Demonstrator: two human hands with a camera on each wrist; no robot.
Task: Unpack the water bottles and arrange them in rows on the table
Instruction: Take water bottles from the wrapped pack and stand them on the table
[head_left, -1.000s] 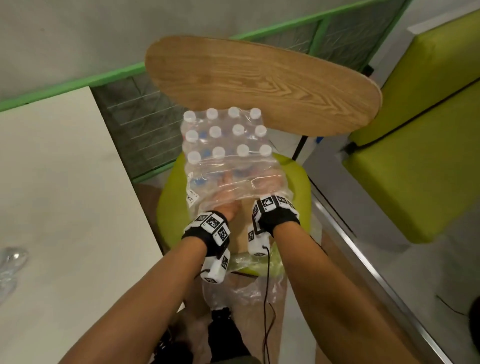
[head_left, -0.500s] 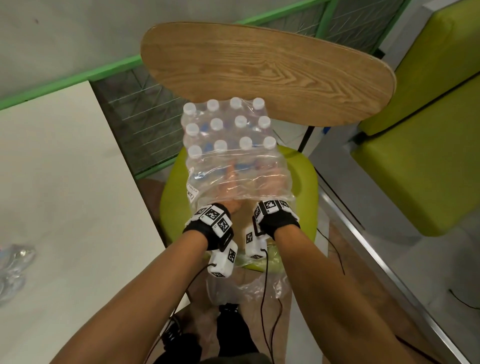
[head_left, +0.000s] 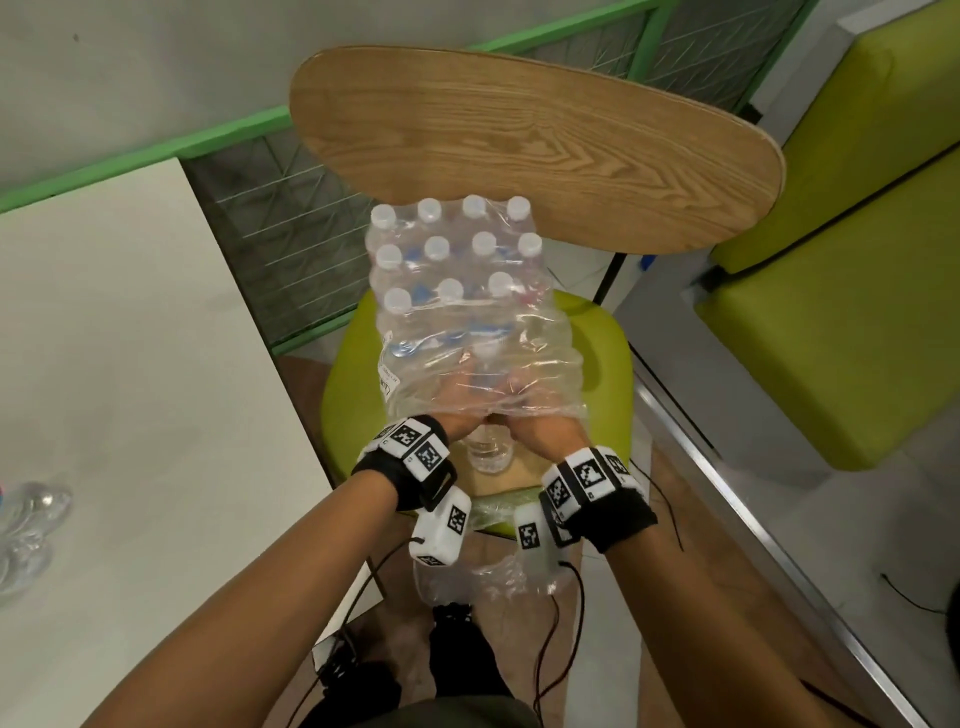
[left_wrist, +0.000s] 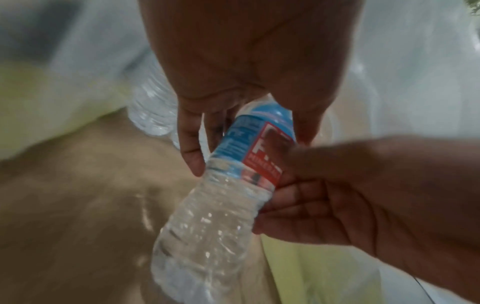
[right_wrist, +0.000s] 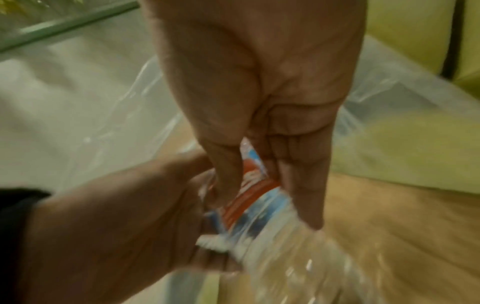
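Note:
A shrink-wrapped pack of water bottles with white caps stands on a green chair seat. Both my hands reach into the torn near end of the wrap. My left hand and right hand together grip one clear bottle, whose base sticks out of the opening between them. In the left wrist view the left hand curls round the blue and red label of this bottle, and the right hand pinches it from the side. The right wrist view shows the same bottle held by both.
The white table lies to my left, with clear bottles at its left edge. The chair's wooden back rises behind the pack. Loose wrap hangs off the seat's front. A green sofa stands at the right.
Both hands have drawn back toward me, and a bottle's base has come out of the wrap opening. The nearest row of caps shows one cap fewer.

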